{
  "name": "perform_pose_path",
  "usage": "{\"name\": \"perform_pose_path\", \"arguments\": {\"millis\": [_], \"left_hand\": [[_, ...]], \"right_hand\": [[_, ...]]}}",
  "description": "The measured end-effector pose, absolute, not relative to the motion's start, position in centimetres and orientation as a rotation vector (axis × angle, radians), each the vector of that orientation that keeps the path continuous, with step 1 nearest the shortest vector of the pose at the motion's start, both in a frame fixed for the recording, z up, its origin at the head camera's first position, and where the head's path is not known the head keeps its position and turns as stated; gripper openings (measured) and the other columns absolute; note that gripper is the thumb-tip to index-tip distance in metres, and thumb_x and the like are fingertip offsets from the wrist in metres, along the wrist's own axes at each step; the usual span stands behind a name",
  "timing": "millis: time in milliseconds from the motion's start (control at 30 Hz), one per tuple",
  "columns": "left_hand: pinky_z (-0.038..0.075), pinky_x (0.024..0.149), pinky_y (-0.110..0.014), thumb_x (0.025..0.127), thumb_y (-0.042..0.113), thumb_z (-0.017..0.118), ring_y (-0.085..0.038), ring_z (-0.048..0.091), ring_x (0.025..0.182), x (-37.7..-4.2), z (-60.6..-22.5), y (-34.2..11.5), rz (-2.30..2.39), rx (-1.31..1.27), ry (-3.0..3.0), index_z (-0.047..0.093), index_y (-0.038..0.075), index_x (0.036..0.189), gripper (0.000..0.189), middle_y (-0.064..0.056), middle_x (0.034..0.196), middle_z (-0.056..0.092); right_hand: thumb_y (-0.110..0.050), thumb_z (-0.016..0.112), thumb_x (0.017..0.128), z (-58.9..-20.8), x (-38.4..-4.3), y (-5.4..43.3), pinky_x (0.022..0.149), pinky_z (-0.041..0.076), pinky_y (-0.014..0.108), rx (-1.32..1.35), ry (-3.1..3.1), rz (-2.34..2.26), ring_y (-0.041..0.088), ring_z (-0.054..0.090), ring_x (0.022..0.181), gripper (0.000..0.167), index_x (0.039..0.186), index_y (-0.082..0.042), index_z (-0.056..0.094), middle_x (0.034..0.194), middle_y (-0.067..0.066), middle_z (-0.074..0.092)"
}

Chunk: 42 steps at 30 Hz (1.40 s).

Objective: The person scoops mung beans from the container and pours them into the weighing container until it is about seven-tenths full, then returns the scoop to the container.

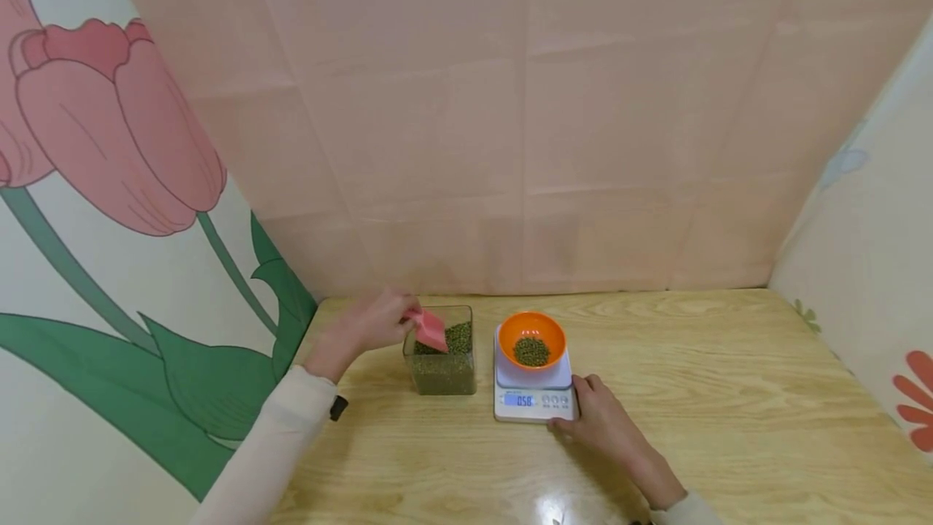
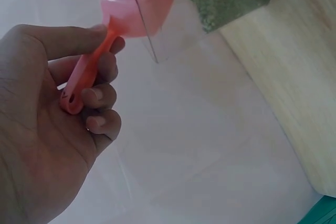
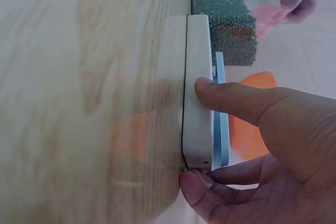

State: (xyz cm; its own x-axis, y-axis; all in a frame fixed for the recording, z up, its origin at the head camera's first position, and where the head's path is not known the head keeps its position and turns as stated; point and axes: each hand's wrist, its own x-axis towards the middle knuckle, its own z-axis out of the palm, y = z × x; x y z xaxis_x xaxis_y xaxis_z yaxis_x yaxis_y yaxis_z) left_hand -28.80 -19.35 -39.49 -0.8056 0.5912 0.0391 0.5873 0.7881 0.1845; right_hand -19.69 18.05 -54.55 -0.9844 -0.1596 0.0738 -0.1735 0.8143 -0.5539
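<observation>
Left hand (image 1: 379, 320) grips pink scoop (image 1: 430, 330); long axis slants down-right, toward beans (image 1: 459, 337).

On the lit display (image 1: 523, 401) of the scale (image 1: 534, 415) we read digits that look like 058; we cannot tell whether a point stands among them. Just above the display we see a line of print too small for us to read, and we cannot make out the markings on the round buttons (image 1: 555, 400). Near the handle end of the pink scoop (image 2: 86, 74) we see a small dark mark, likewise illegible to us.
</observation>
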Motion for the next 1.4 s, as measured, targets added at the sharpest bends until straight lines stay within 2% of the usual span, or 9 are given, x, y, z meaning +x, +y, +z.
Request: {"name": "perform_pose_path", "arguments": {"millis": [133,367,667,1067,1200,1400], "left_hand": [[0.06,0.086,-0.038,0.106,0.014,0.064,-0.023,0.071,0.102,-28.8,-39.9,-19.3,0.284,0.98,2.947,0.076,0.003,0.118,0.021,-0.013,0.118,0.073],[0.053,0.073,-0.03,0.1,0.011,0.068,-0.014,0.062,0.084,-29.2,-40.7,-18.8,0.198,1.041,2.978,0.078,0.005,0.112,0.017,-0.008,0.109,0.075],[0.049,0.073,-0.03,0.096,0.003,0.067,-0.015,0.055,0.083,-29.4,-41.4,-18.3,0.274,1.047,2.924,0.076,0.001,0.111,0.017,-0.009,0.105,0.072],[0.049,0.075,-0.03,0.1,0.003,0.063,-0.015,0.055,0.083,-29.7,-42.2,-17.5,0.348,1.033,2.866,0.075,-0.001,0.114,0.018,-0.01,0.105,0.07],[0.049,0.074,-0.028,0.1,0.002,0.062,-0.013,0.055,0.083,-29.8,-42.5,-17.4,0.357,1.031,2.869,0.075,0.003,0.108,0.016,-0.005,0.101,0.069],[0.048,0.073,-0.028,0.102,0.002,0.061,-0.012,0.053,0.079,-29.9,-42.9,-17.1,0.374,1.07,2.884,0.071,0.008,0.091,0.016,0.0,0.091,0.068]], "right_hand": [[-0.029,0.099,0.074,-54.6,-19.6,18.0,0.082,0.056,0.044,0.273,-2.966,0.907,0.024,0.057,0.088,0.086,0.135,0.017,0.059,0.107,0.018,0.062],[-0.028,0.099,0.074,-54.7,-19.7,18.1,0.081,0.055,0.043,0.266,-2.97,0.919,0.023,0.056,0.088,0.085,0.135,0.016,0.059,0.106,0.016,0.061],[-0.028,0.099,0.075,-54.8,-19.7,18.1,0.08,0.054,0.042,0.271,-2.964,0.915,0.023,0.056,0.087,0.085,0.135,0.016,0.059,0.106,0.016,0.061],[-0.028,0.098,0.075,-55.1,-19.8,18.2,0.081,0.055,0.042,0.271,-2.968,0.928,0.023,0.055,0.088,0.084,0.136,0.015,0.059,0.106,0.015,0.06],[-0.028,0.098,0.075,-55.0,-19.8,18.3,0.081,0.054,0.042,0.274,-2.968,0.927,0.022,0.056,0.088,0.084,0.136,0.016,0.059,0.106,0.015,0.061],[-0.028,0.099,0.075,-55.0,-19.9,18.2,0.08,0.054,0.042,0.29,-2.964,0.922,0.022,0.056,0.088,0.085,0.135,0.016,0.059,0.106,0.015,0.061]]}}
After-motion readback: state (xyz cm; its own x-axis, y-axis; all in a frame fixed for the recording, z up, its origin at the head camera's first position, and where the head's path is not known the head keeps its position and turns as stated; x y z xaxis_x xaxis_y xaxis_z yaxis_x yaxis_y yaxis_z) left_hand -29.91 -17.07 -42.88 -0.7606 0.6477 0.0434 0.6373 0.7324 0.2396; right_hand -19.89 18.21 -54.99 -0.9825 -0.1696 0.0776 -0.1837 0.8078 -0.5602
